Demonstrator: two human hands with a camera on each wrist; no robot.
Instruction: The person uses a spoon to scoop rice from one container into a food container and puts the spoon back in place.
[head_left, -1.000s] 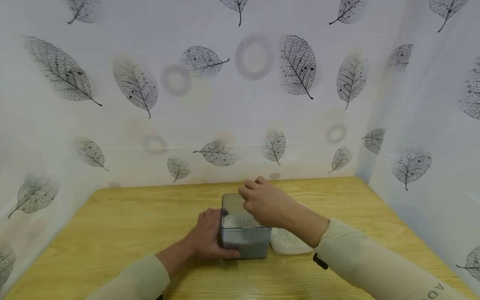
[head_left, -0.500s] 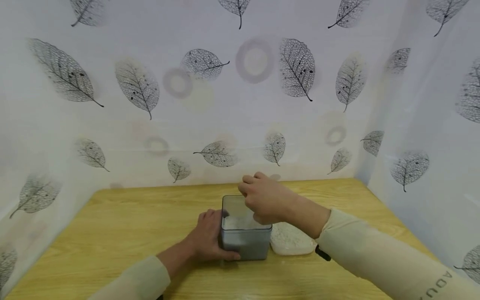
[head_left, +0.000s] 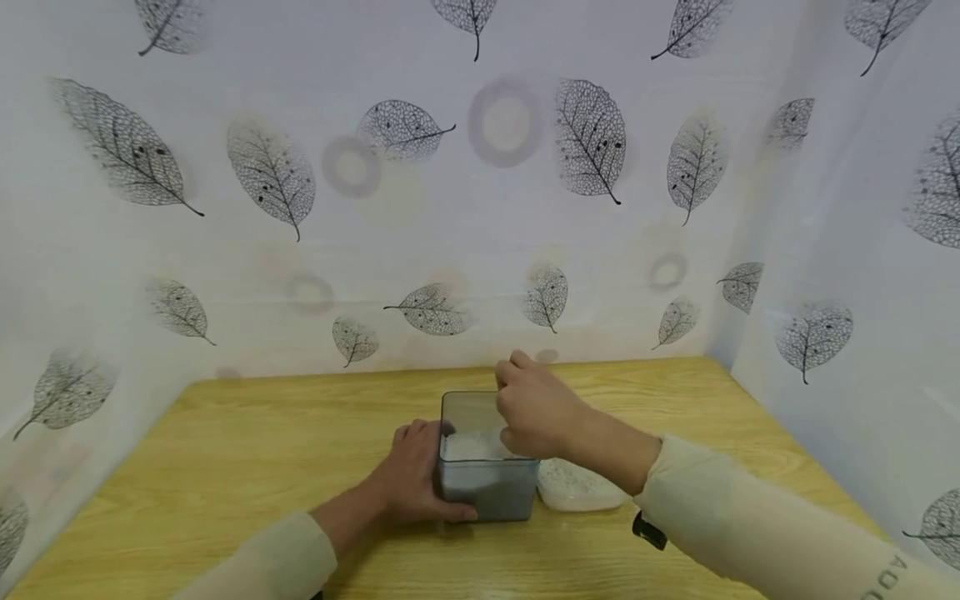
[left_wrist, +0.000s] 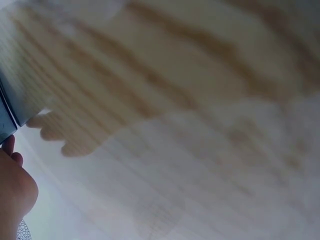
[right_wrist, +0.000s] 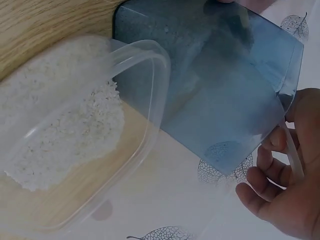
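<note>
A square, see-through grey-blue plastic container (head_left: 487, 492) stands on the table with whitish stuff (head_left: 468, 447) inside. My left hand (head_left: 415, 475) grips its left side, thumb across the front near the base. At the left edge of the left wrist view, that hand (left_wrist: 17, 192) is beside the container's corner (left_wrist: 6, 120). My right hand (head_left: 543, 412) is over the container's right rim, fingers curled. In the right wrist view, it holds a slim whitish handle (right_wrist: 294, 155) that runs down to the container; its lower end is hidden. White rice (right_wrist: 75, 140) lies in a clear plastic tub (right_wrist: 162, 80) alongside.
The tub of rice (head_left: 573, 487) sits just right of the container, partly under my right forearm. A wood-grain table (head_left: 300, 442) extends around both. White leaf-printed sheets (head_left: 450, 208) hang behind and at the sides.
My right hand has shifted slightly to the right over the container, its wrist turning a little. My left hand keeps its grip, and the container and the tub stay in place.
</note>
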